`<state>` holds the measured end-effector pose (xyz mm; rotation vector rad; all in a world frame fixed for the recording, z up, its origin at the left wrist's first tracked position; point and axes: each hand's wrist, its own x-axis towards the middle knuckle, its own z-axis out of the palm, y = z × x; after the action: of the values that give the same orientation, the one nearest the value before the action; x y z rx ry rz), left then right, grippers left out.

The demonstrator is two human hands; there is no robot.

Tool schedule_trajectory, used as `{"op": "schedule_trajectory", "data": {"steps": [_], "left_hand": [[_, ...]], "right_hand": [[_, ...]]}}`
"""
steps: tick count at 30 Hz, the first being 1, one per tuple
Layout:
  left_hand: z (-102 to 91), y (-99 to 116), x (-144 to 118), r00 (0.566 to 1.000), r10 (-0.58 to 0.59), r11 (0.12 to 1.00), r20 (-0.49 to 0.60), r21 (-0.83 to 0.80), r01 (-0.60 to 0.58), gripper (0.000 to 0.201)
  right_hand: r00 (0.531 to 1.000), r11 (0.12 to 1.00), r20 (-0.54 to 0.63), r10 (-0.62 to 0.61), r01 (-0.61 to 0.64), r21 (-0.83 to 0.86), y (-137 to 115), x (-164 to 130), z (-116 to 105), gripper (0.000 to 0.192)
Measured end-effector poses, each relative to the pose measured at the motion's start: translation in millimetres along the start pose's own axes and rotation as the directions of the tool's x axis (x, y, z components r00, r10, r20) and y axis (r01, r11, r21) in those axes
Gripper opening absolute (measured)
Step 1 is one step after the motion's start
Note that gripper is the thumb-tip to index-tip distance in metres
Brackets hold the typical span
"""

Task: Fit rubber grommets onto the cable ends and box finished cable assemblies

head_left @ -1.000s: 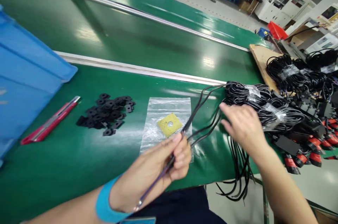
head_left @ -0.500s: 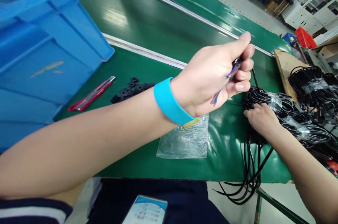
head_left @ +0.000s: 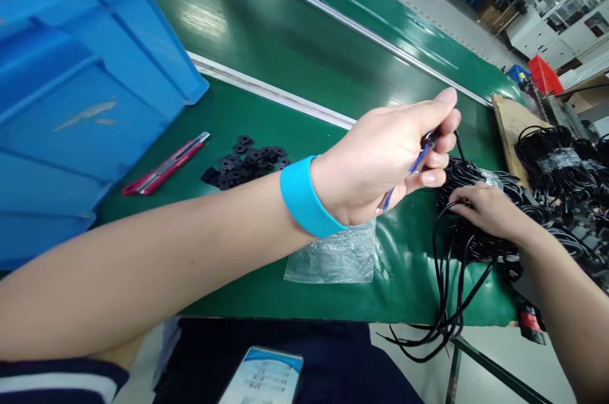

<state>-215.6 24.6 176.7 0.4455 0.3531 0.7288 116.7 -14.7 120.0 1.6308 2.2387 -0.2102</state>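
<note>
My left hand (head_left: 394,150), with a turquoise band at the wrist, is closed around a black cable whose stripped end shows blue wires (head_left: 419,160) between palm and fingers. The rest of that cable runs off behind the fingers toward the right. Lower right, my right hand (head_left: 490,210) pinches a black cable (head_left: 442,210) at the coiled bundle of black cables (head_left: 469,242). Several loose cable ends (head_left: 445,309) droop from this bundle over the table's front edge. Beneath my left wrist lies a clear plastic bag (head_left: 333,258), partly covered.
A blue crate (head_left: 104,106) stands at the left. Near it lie a red utility knife (head_left: 166,166) and a pile of small black parts (head_left: 247,163). More tied black cables (head_left: 561,160) rest at the right by a wooden board (head_left: 511,131). A red bin (head_left: 545,74) stands farther back.
My left hand has come down slightly, still gripping the cable. My right hand has shifted right on the bundle and now lifts one cable into a loop.
</note>
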Motion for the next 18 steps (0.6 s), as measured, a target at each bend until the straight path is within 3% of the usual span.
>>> {"op": "schedule_trajectory", "data": {"steps": [3, 7, 10, 13, 18], "left_hand": [[-0.6, -0.8, 0.5, 1.000, 0.010, 1.000, -0.008, 0.029, -0.010, 0.042], [-1.7, -5.0, 2.8, 0.999, 0.044, 0.995, -0.022, 0.090, -0.042, 0.045], [-4.5, -9.9, 4.0, 0.997, 0.081, 0.991, -0.018, 0.111, -0.078, 0.042], [-7.4, -13.5, 4.0, 0.995, 0.099, 0.991, -0.026, 0.099, -0.096, 0.041], [-10.4, -12.3, 0.9, 0.997, 0.075, 0.995, -0.014, 0.064, -0.074, 0.038]], "right_hand": [[0.982, 0.967, -0.142, 0.124, -0.088, 0.239, 12.0, -13.8, -3.5, 0.028], [0.893, 0.854, -0.262, 0.366, -0.210, 0.476, 11.4, -20.3, -7.3, 0.024], [0.806, 0.780, -0.380, 0.453, -0.153, 0.606, 2.3, -15.7, -23.4, 0.028], [0.665, 0.754, -0.537, 0.519, -0.061, 0.654, -5.9, -8.5, -46.7, 0.041], [0.489, 0.616, -0.609, 0.625, 0.170, 0.769, -9.6, -1.0, -82.3, 0.048]]}}
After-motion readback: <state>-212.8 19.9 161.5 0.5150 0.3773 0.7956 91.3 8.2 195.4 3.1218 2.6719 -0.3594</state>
